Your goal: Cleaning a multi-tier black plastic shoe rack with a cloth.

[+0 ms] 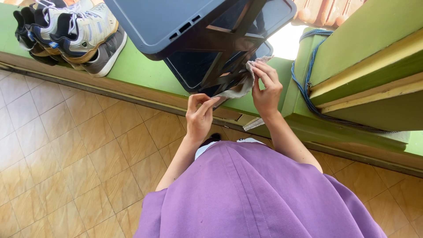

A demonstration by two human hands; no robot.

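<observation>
Head view, looking straight down: both hands are up at a grey cloth [240,88] that hangs off the underside of a dark blue plastic stool [176,22] tipped over on a green ledge [136,66]. Left hand [199,115] pinches the lower end of the cloth between thumb and fingertips — closed on it. Right hand [265,90] has its fingers curled over the upper end, pressing the cloth against the stool's dark inner frame (grip closed, cloth bunched under the fingers). The cloth runs between the two hands, touching the stool's edge. A purple garment [251,194] fills the lower middle of the picture. Sports shoes [79,31] sit in a row on the ledge, well apart to the left. A blue rope [308,83] loops around a green post [293,88] just right of the right hand. Tan floor tiles [66,150] lie below.
</observation>
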